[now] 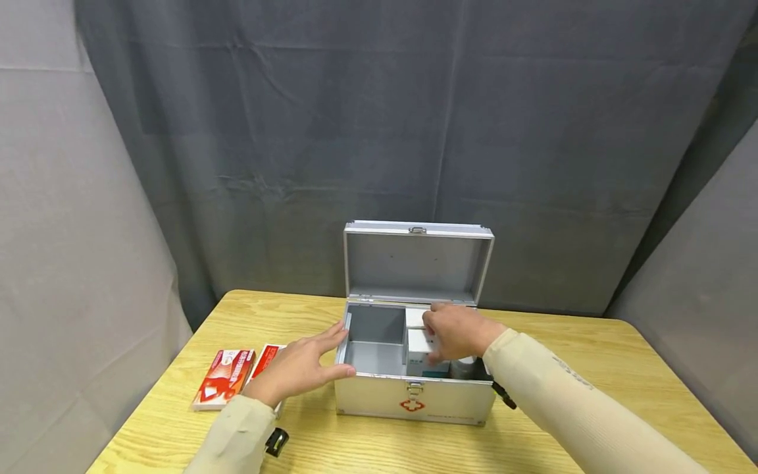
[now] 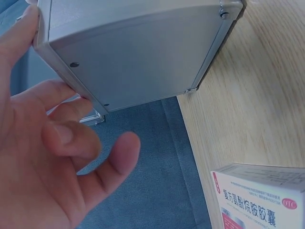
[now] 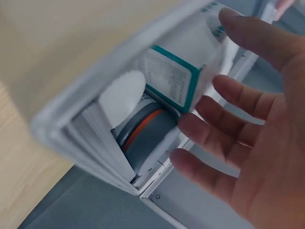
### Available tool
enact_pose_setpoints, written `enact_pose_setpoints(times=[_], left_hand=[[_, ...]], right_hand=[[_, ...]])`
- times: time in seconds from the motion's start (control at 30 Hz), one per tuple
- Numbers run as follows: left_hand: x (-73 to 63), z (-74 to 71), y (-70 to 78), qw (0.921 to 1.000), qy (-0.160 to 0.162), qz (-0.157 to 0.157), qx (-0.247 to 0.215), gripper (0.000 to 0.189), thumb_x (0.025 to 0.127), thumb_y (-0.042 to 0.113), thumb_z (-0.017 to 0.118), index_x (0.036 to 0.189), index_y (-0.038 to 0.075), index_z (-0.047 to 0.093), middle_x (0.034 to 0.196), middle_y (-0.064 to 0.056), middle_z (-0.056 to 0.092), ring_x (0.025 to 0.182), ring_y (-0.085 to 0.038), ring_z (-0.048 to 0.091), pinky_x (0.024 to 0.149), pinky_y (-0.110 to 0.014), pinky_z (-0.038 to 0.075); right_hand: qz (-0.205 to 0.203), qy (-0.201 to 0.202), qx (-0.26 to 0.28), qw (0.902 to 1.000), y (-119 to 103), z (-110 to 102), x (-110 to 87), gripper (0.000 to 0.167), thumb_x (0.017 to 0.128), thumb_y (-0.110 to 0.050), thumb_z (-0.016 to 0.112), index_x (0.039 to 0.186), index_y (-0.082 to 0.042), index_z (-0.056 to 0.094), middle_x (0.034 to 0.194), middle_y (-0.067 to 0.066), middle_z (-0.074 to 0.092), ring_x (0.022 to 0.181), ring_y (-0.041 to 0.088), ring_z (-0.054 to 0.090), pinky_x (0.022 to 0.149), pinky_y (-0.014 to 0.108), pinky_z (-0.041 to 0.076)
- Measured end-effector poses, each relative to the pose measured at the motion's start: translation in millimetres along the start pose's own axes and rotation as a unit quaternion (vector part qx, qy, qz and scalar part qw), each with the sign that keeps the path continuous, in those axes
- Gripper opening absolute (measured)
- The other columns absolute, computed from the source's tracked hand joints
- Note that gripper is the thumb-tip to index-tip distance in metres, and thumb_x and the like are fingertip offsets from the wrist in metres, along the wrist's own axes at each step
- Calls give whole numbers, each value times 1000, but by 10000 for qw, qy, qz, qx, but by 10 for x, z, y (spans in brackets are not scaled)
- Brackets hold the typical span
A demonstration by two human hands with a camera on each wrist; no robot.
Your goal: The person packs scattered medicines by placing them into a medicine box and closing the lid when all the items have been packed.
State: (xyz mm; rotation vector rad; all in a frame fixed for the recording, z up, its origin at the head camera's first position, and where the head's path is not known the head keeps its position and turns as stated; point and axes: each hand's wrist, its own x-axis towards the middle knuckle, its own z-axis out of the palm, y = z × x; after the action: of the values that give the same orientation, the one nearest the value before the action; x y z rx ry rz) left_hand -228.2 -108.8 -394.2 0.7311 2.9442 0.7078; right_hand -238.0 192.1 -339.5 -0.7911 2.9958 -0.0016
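A metal first-aid box [image 1: 367, 396] with a red cross stands on the table, its lid [image 1: 408, 263] raised. My right hand [image 1: 458, 330] reaches into its right side, thumb and fingertips around a white and teal medicine carton [image 3: 171, 78]. Behind that carton is another white carton [image 1: 416, 317]. A grey round container with an orange band [image 3: 152, 131] lies beside the held carton, close under my fingers. My left hand [image 1: 299, 365] rests with extended fingers on the left rim of the first-aid box; its palm holds nothing.
Left of my left hand lie a red and white medicine carton [image 1: 224, 380] and a second one [image 1: 264, 362], partly hidden behind the hand. The wooden table [image 1: 562, 395] ends at the back against a grey curtain [image 1: 296, 164].
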Motion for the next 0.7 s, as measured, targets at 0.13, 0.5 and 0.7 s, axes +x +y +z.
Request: enact_pose_setpoints(times=[0.13, 0.5, 0.7], left_hand=[[-11, -6, -14, 10000, -17, 21, 1, 75, 85, 63, 66, 149, 28, 46, 161, 12, 34, 138, -36, 50, 107, -58, 45], [-11, -2, -10, 9999, 51, 92, -39, 77, 86, 63, 64, 150, 25, 45, 162, 10, 34, 138, -35, 49, 107, -60, 44], [-16, 52, -19, 9990, 371, 231, -99, 75, 86, 59, 66, 149, 23, 47, 160, 8, 38, 123, -31, 63, 100, -55, 49]], right_hand=[[-360, 401, 288, 9981, 54, -40, -139, 23, 85, -27, 76, 97, -10, 66, 94, 1, 61, 77, 12, 54, 71, 33, 51], [16, 1535, 1066, 9824, 432, -74, -901, 37, 92, -21, 70, 125, -7, 63, 121, 8, 64, 114, 30, 61, 95, 52, 51], [195, 1840, 923, 9784, 571, 43, -1154, 40, 91, -24, 71, 127, -8, 62, 125, 8, 64, 116, 33, 61, 93, 54, 51]])
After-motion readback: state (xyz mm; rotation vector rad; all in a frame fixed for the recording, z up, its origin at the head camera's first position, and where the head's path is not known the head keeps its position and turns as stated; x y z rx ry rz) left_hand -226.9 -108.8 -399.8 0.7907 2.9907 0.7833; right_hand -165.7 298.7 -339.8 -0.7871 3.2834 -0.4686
